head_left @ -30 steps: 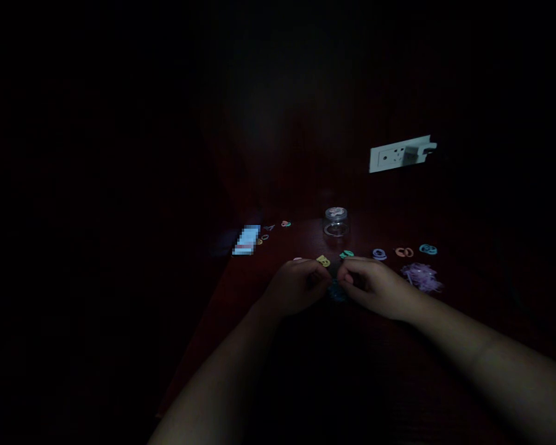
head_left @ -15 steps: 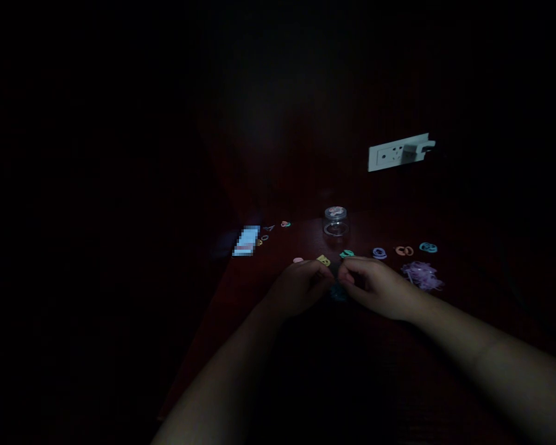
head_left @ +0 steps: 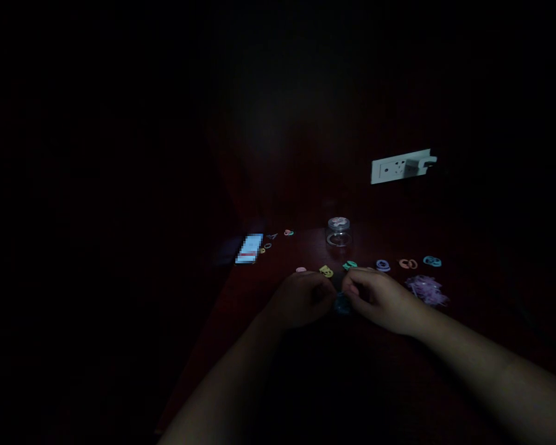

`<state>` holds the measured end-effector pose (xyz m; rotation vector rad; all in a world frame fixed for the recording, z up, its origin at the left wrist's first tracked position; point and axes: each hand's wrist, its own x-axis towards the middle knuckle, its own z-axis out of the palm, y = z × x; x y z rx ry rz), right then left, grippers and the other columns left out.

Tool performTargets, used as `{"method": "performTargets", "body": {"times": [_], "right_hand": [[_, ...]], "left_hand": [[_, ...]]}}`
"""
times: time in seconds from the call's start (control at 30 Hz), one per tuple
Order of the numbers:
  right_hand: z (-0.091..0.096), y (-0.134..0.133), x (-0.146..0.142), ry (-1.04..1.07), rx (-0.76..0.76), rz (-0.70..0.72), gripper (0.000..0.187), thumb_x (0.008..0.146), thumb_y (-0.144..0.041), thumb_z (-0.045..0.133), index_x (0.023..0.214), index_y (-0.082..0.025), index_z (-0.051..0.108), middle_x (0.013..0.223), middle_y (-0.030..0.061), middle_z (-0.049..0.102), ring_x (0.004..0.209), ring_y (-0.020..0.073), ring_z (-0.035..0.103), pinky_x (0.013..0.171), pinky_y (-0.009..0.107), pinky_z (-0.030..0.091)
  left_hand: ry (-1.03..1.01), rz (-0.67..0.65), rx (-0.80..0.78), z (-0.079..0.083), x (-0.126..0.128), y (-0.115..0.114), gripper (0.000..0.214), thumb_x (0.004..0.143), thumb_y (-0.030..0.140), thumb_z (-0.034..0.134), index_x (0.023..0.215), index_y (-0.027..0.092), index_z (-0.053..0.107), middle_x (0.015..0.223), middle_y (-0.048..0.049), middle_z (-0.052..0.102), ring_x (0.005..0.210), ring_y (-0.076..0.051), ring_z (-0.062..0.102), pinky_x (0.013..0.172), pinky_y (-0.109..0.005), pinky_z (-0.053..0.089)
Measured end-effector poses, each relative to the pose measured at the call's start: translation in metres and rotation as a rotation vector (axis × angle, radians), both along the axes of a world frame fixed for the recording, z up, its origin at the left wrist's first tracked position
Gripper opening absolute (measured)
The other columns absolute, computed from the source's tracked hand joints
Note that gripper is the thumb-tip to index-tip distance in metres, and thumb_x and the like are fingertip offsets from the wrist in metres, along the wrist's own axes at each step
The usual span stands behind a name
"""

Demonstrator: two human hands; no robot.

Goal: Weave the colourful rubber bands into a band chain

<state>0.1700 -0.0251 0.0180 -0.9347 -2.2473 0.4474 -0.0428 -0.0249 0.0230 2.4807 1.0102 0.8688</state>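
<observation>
Both curled tight, left hand [head_left: 306,301] and right hand [head_left: 380,296] pinch the small blue piece [head_left: 341,305] lying squarely between their fingertips

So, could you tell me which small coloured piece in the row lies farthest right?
The teal one, at the row's end, just beyond the orange piece.

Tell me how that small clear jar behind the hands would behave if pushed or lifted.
The jar looks like clear glass, so probably stiff, smooth and somewhat slippery in a grip, and breakable if dropped. It is squat and stands upright on the table, so a push would likely slide it rather than tip it.
</observation>
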Motion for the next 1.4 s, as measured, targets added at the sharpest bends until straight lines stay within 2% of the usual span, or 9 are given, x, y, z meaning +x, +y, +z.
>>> {"method": "performTargets", "body": {"times": [0.13,0.37,0.53,0.7,0.87,1.2,1.4], "right_hand": [[0.0006,-0.0004,-0.0003,-0.022,0.000,0.000,0.012,0.081,-0.013,0.050,0.072,-0.021,0.048,0.070,-0.0013,0.054,0.065,0.0134,0.050,0.063,0.027,0.040],[0.0015,-0.0018,-0.0009,-0.039,-0.001,-0.028,0.014,0.086,-0.018,0.050,0.073,-0.021,0.051,0.070,-0.0006,0.056,0.066,0.0147,0.051,0.065,0.029,0.041],[0.0032,-0.0021,-0.0008,-0.041,0.006,-0.019,0.014,0.087,-0.019,0.050,0.074,-0.021,0.053,0.070,-0.0002,0.057,0.065,0.0150,0.051,0.065,0.030,0.041],[0.0016,-0.0015,-0.0003,-0.042,0.020,-0.023,0.015,0.086,-0.017,0.050,0.072,-0.021,0.050,0.069,-0.0011,0.056,0.065,0.0143,0.050,0.065,0.030,0.040],[-0.0009,-0.0013,-0.0006,-0.038,0.007,-0.031,0.014,0.087,-0.019,0.049,0.074,-0.021,0.051,0.070,-0.0008,0.056,0.065,0.0144,0.050,0.065,0.029,0.040],[-0.0015,0.0009,-0.0006,-0.017,0.007,0.006,0.012,0.080,-0.013,0.051,0.072,-0.021,0.048,0.070,-0.0017,0.055,0.065,0.0137,0.050,0.063,0.028,0.040],[-0.0042,0.0031,0.0016,-0.038,0.019,-0.027,0.011,0.082,-0.015,0.052,0.073,-0.021,0.052,0.069,-0.0015,0.055,0.064,0.0140,0.051,0.063,0.029,0.040]], "left_hand": [[0.011,-0.002,0.002,0.0010,-0.0017,-0.0001,0.007,0.080,0.018,0.063,0.085,0.018,0.067,0.082,-0.0008,0.071,0.074,-0.013,0.064,0.077,-0.027,0.048],[0.034,0.006,-0.019,0.0020,-0.0014,0.0000,0.011,0.087,0.024,0.059,0.089,0.019,0.068,0.086,-0.0017,0.072,0.078,-0.014,0.065,0.075,-0.027,0.048],[0.020,0.005,-0.025,0.0009,0.0004,-0.0003,0.012,0.090,0.022,0.057,0.089,0.020,0.068,0.090,-0.0009,0.073,0.081,-0.014,0.065,0.077,-0.026,0.047],[0.024,0.027,-0.010,0.0002,0.0013,-0.0003,0.013,0.091,0.024,0.056,0.088,0.020,0.068,0.089,-0.0010,0.073,0.081,-0.014,0.065,0.081,-0.028,0.046],[0.022,0.016,-0.008,-0.0001,0.0015,0.0000,0.013,0.091,0.024,0.056,0.089,0.019,0.067,0.090,-0.0014,0.072,0.081,-0.014,0.065,0.078,-0.028,0.047],[0.001,0.033,0.031,-0.0015,0.0002,0.0014,0.011,0.088,0.026,0.059,0.088,0.019,0.068,0.085,-0.0014,0.072,0.077,-0.014,0.064,0.078,-0.028,0.047],[0.021,0.025,0.014,-0.0024,-0.0013,0.0019,0.008,0.086,0.023,0.060,0.088,0.020,0.067,0.084,-0.0016,0.071,0.077,-0.014,0.064,0.077,-0.028,0.048]]}}
